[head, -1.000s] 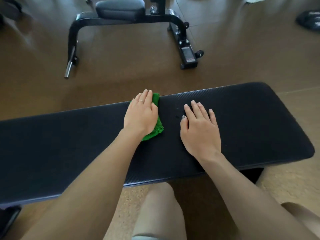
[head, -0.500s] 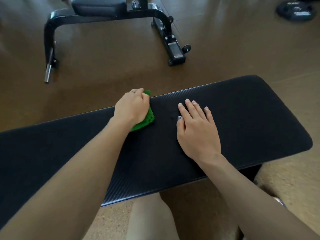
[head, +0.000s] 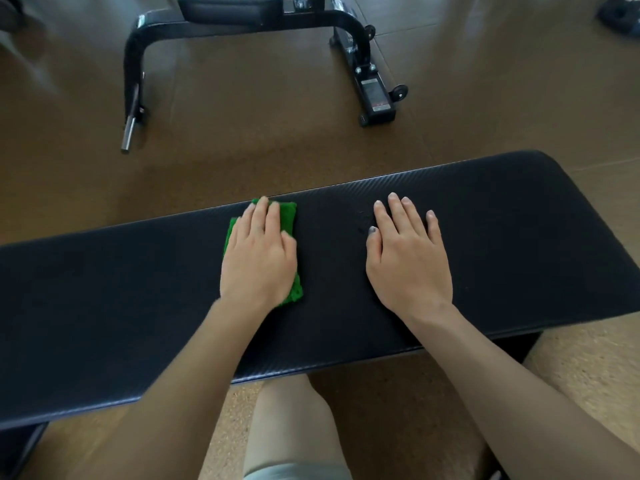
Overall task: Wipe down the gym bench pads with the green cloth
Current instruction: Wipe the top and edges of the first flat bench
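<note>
- Left hand [head: 258, 259] lay flat, fingers straight, pressing the green cloth [head: 288, 216] onto the bench pad [head: 104, 289], mid-pad near its far edge
- Cloth looked soft, light; best steered under a flat palm
- Right hand [head: 408, 258] rested spread on the pad, right of the cloth

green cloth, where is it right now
In the head view the cloth lies flat on the bench pad, near its far edge, pressed under the left hand, left of the right hand.

**Both hands flat on pad**

I see left hand [head: 259, 258] pressing green cloth [head: 288, 216] flat on black bench pad [head: 519, 244]. Right hand [head: 408, 258] flat on pad, just beside. 1 more bench [head: 242, 15] beyond on brown floor [head: 242, 133].
</note>
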Demonstrator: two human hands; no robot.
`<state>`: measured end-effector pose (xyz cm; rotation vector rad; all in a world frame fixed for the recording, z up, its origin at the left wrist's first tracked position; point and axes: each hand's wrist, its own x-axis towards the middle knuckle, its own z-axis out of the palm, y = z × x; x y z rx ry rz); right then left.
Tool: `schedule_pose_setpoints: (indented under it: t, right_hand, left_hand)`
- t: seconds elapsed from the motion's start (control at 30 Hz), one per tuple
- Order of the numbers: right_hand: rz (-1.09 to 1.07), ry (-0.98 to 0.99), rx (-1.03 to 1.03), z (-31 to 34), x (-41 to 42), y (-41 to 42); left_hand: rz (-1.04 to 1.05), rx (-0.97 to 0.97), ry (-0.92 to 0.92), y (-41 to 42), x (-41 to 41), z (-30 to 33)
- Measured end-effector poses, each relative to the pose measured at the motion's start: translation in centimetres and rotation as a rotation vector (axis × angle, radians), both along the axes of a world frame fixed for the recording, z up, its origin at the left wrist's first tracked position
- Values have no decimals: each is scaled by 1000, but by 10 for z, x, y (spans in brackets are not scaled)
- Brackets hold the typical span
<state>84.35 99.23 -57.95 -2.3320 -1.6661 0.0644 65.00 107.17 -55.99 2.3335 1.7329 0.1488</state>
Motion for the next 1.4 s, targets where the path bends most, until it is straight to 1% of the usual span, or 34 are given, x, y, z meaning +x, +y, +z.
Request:
schedule_pose_setpoints:
  t: [0.1,0.17,0.23,0.33,0.37,0.43,0.57,0.67,0.77,0.83,0.93,1.0,1.13,1.27,1.33,1.4]
  right_hand:
    - [-1,21,20,1,0,1]
    - [-1,29,24,2,1,-2]
    - [12,62,1,2,2,-5]
    - [42,177,-15,9,12,-2]
    - [44,187,-7,13,18,-2]
    - [18,138,3,17,38,-6]
    - [-25,43,-27,11,80,-27]
    - [-58,33,51,6,81,-26]
    - [-71,26,81,5,80,-22]
    - [-45,52,67,4,84,-25]
    - [2,67,44,4,89,-30]
    - [33,71,32,5,92,-30]
    - [25,23,29,3,112,-42]
    - [-21,9,62,-2,122,-57]
    - [-21,8,71,-2,121,-56]
    - [-24,21,84,-2,120,-57]
  left_hand:
    - [-31,3,-22,37,26,0]
    - [-33,7,-20,43,39,-1]
    - [-59,-3,-6,21,44,1]
    - [-189,-28,23,-51,54,5]
    - [-246,-29,36,-72,59,7]
    - [-316,-38,64,-91,68,8]
    - [-347,-32,38,-59,91,7]
    - [-342,-38,37,-28,125,6]
    - [-303,-45,16,-22,142,8]
    - [-337,-88,-2,-51,131,12]
    - [-438,-45,50,-129,107,13]
    - [-476,-62,75,-143,104,13]
    - [-499,-17,37,-100,131,10]
    - [-416,-54,7,-47,182,6]
    - [-395,-53,6,-38,199,8]
    - [-410,-67,4,-53,192,10]
